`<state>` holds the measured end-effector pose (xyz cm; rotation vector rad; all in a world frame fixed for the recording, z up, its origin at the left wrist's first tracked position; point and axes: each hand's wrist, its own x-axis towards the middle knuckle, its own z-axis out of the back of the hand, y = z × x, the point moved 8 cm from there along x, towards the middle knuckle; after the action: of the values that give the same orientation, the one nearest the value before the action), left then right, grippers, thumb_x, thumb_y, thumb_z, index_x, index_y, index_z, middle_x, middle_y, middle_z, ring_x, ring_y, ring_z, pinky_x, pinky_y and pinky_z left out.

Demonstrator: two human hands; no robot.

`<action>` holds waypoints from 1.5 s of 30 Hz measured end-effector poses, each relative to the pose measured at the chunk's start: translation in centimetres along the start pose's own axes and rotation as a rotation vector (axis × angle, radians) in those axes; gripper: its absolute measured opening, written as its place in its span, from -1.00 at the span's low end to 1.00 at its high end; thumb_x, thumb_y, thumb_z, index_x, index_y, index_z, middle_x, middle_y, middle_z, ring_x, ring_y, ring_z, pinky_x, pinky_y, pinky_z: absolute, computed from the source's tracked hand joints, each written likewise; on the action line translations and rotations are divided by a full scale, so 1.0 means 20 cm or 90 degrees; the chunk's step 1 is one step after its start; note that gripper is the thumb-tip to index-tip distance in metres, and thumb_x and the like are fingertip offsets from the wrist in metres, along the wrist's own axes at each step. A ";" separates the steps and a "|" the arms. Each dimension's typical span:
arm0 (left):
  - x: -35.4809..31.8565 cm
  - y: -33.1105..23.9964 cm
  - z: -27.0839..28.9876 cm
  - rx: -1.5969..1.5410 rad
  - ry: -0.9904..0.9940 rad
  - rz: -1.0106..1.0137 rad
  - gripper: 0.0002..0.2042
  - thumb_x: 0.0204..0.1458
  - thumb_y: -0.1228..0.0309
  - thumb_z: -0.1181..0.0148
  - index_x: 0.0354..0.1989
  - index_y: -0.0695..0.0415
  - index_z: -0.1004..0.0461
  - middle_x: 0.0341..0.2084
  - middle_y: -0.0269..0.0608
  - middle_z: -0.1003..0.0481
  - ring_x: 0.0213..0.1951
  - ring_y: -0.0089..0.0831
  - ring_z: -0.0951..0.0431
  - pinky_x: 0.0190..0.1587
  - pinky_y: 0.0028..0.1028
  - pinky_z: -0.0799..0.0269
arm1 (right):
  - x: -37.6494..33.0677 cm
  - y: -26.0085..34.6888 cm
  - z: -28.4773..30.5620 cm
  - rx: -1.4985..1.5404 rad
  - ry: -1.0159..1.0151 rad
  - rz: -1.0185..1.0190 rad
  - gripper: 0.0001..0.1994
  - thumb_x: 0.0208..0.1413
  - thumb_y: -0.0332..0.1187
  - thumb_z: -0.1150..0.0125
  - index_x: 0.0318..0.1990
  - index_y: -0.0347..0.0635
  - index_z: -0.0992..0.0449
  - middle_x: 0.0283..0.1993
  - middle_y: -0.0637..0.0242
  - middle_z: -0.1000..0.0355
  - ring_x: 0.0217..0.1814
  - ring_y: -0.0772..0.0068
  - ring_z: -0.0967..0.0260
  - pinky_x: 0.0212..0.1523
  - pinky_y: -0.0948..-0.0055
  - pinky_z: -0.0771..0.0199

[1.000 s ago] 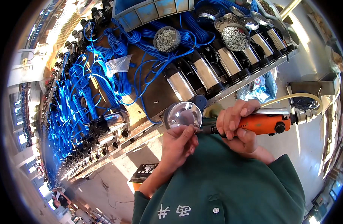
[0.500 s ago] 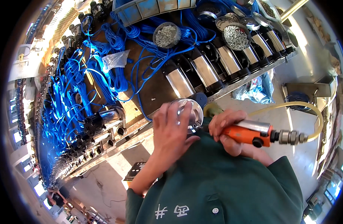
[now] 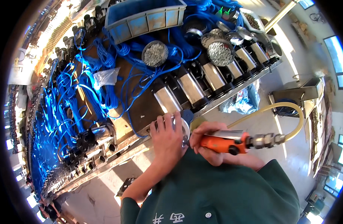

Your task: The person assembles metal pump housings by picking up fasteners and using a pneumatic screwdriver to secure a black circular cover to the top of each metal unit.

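My left hand [image 3: 167,136] lies over a shiny round metal housing [image 3: 185,128] at the bench edge, fingers curved across its top and far rim. Its thumb is mostly out of sight. Wrapped round the front of an orange and silver air screwdriver [image 3: 225,143] is my right hand [image 3: 208,145]. The tool lies nearly level, its front end pointing left at the housing. Its tip is hidden between my hands. A pale yellow air hose [image 3: 301,123] loops back from the tool's metal coupling [image 3: 266,140]. Just beyond the housing shows a dark blue round piece [image 3: 186,115].
Steel-bodied cylinders [image 3: 192,87] lie in a row along the bench. Two round tins of screws, one here [image 3: 155,54], stand behind them. Blue cable coils [image 3: 104,86] cover the left side. A grey-blue bin [image 3: 147,22] sits at the back. A clear plastic bag [image 3: 106,77] lies on the cables.
The whole view has shifted, so the bench sits lower and further left. My right hand and the screwdriver have come slightly nearer my left hand. The left thumb no longer sticks out.
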<state>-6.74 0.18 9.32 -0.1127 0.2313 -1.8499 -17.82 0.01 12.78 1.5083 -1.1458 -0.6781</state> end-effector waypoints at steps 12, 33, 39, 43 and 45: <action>0.02 -0.01 0.03 0.090 0.092 0.019 -0.18 -0.44 0.09 -0.49 0.13 -0.03 -0.30 -0.08 -0.03 -0.25 -0.03 -0.09 -0.28 -0.11 -0.08 -0.23 | 0.52 -1.14 0.46 0.586 -0.373 -0.559 -0.80 0.01 -0.11 -0.13 -0.40 0.00 -0.47 -0.49 0.53 -0.39 -0.42 0.42 -0.36 -0.41 0.40 -0.29; -1.14 0.75 -0.31 -0.912 -0.402 0.578 -0.07 -0.17 0.41 -0.41 0.29 0.36 0.15 0.02 0.13 -0.29 -0.08 0.03 -0.44 -0.06 -0.21 -0.45 | 0.47 -1.03 -0.97 0.262 0.038 -0.525 -0.69 -0.01 -0.37 -0.27 -0.10 -0.23 -0.43 -0.23 0.24 -0.49 -0.22 0.30 -0.52 -0.26 0.31 -0.59; -0.92 1.21 -1.04 -1.329 -0.170 0.784 -0.72 -0.01 0.24 -0.32 -0.34 0.16 -0.41 -0.55 -0.24 -0.44 -0.71 -0.52 -0.28 -0.70 -0.56 -0.10 | 0.64 -1.20 -1.15 -0.204 0.188 0.056 -0.19 -0.42 -0.31 -0.59 0.05 -0.24 -0.20 -0.10 0.17 -0.40 -0.05 0.29 -0.39 -0.02 0.31 -0.40; -0.81 1.40 -1.23 -1.151 -0.261 0.826 -0.73 -0.08 0.23 -0.38 -0.41 0.13 -0.45 -0.64 -0.28 -0.39 -0.77 -0.50 -0.28 -0.75 -0.56 -0.15 | 0.68 -1.14 -1.17 -0.364 0.236 0.043 -0.09 -0.38 -0.17 -0.58 0.17 -0.28 -0.18 0.05 0.00 -0.33 0.11 0.03 -0.29 0.12 0.22 -0.30; -0.77 1.41 -1.26 -1.207 -0.305 0.784 -0.69 -0.12 0.22 -0.40 -0.35 0.15 -0.47 -0.65 -0.24 -0.39 -0.79 -0.45 -0.32 -0.78 -0.51 -0.21 | 0.65 -1.04 -1.01 -0.576 0.284 0.097 -0.19 -0.26 -0.10 -0.51 0.14 -0.27 -0.25 0.08 -0.03 -0.30 0.18 -0.02 -0.22 0.18 0.18 -0.22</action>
<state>19.32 9.80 -20.71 -1.3120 1.2667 0.1211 10.99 -4.41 0.34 0.7262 -0.4778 -0.5921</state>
